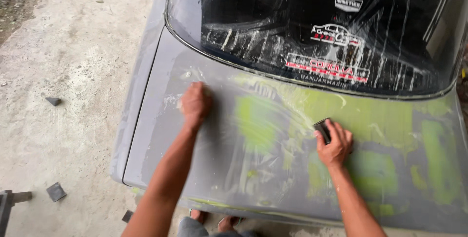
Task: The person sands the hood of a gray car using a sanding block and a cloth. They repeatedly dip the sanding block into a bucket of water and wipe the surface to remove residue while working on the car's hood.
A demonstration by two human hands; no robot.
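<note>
Pressing the small dark sanding block (322, 129) flat against the grey trunk lid (204, 168), your right hand (335, 144) has its fingers closed over the block, at about four o'clock from the middle of the panel, just below the rear window (317, 27). Your left hand (196, 103) sits at about nine o'clock, curled and resting knuckles-up on the lid; whether it holds anything I cannot tell.

The block lies at the edge of the yellow-green primer patches (256, 122), which spread from the middle of the lid out to three o'clock. To do this well, I would keep the block's face level with the wet-looking surface, not tipped on a corner, and let your braced left hand carry your weight so the right can stay light.

On the concrete floor (73, 71) at nine o'clock lie a few dark scraps (55, 191). Your sandalled feet (214, 220) show at six o'clock.
</note>
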